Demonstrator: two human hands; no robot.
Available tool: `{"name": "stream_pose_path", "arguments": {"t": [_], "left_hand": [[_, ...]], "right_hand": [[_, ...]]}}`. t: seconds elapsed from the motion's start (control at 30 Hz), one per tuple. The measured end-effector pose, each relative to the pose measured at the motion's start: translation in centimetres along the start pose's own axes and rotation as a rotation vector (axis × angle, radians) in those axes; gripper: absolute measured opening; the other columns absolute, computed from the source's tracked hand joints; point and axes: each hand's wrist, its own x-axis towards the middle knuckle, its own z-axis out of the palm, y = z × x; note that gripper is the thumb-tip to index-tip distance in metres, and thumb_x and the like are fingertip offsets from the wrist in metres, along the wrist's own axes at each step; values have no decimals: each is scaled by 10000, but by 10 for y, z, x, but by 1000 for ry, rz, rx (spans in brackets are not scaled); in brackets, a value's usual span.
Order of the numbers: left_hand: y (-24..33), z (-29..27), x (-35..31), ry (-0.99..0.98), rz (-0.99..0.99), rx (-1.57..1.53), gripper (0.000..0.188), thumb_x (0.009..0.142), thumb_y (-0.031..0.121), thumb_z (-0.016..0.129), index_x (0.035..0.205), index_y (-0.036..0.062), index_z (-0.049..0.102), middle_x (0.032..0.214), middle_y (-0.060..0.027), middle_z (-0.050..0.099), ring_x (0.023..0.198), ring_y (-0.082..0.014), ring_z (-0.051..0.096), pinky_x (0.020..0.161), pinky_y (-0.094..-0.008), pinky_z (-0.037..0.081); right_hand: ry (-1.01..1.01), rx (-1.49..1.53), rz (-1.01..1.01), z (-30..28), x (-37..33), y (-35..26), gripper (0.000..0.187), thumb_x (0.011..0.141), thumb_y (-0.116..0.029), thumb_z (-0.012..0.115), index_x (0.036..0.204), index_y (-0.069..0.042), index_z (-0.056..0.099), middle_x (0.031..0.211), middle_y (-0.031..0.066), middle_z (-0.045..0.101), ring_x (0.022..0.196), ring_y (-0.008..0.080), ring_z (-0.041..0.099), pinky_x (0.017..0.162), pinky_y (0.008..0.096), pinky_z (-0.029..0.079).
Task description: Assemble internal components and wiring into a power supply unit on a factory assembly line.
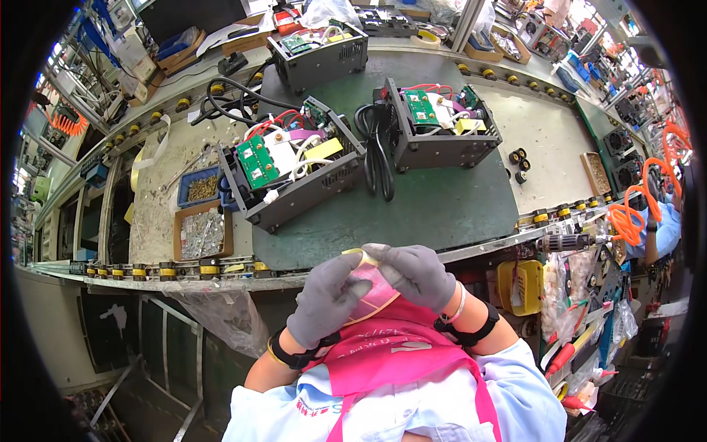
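My left hand (322, 300) and right hand (416, 276) are pinching a yellow-edged translucent sheet (379, 291); I'm judging it light, limp, creasable, edges being the safest hold.

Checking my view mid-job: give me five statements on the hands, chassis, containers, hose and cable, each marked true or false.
1. The grey-gloved left hand and right hand both hold a thin yellow-edged sheet. True.
2. The left front chassis is fully covered. False: it is open, its green circuit board exposed.
3. The blue bin sits farther from the person than the brown box. True.
4. The coiled hose at right is blue. False: it is orange.
5. A bundled black cable lies between the two front chassis. True.
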Motion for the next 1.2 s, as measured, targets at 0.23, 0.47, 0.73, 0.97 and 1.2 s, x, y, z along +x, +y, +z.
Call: {"name": "stream_pose_path", "arguments": {"t": [0.23, 0.47, 0.73, 0.97, 1.2], "left_hand": [[-7, -5, 0, 43, -69, -114, 521, 837, 58, 736, 1310, -14, 528, 1127, -127, 621, 932, -171, 631, 788, -295, 525], [6, -47, -1, 211, -322, 34, 278, 850, 137, 730, 1090, 6, 678, 885, -52, 695, 801, -157, 665, 741, -293, 538], [-9, -30, 24, -52, -124, -82, 510, 999, 485, 511, 1186, 24, 624, 768, -100, 646, 665, -171, 627, 625, -306, 484], [-26, -52, 9, -171, -192, -310, 659, 1019, 577, 395, 1192, -14, 629, 704, -7, 574, 642, -90, 540, 591, -245, 417], [-55, -47, -9, 142, -465, -300, 602, 1044, 509, 399, 1063, -19, 687, 558, -17, 532, 509, -94, 500, 534, -247, 399]], "right_hand": [[157, 176, 255, 10, -1, 16, 214, 954, -113, 582, 1112, 13, 651, 925, 116, 694, 815, 242, 680, 763, 326, 543], [550, 304, 685, -22, 15, 45, 139, 929, -99, 616, 944, 24, 681, 787, 42, 676, 698, 140, 638, 646, 291, 531], [92, -589, -143, 22, 41, -24, 232, 772, -206, 710, 958, -74, 666, 1062, 73, 638, 986, 267, 625, 806, 432, 490], [-309, 658, 661, 7, 54, 44, 394, 885, -302, 729, 1150, -15, 676, 1046, 68, 693, 953, 164, 636, 862, 330, 508], [-6, 870, 698, 55, 77, 77, 379, 889, -228, 742, 1155, 37, 692, 1058, 70, 718, 950, 105, 634, 887, 274, 505]]}}
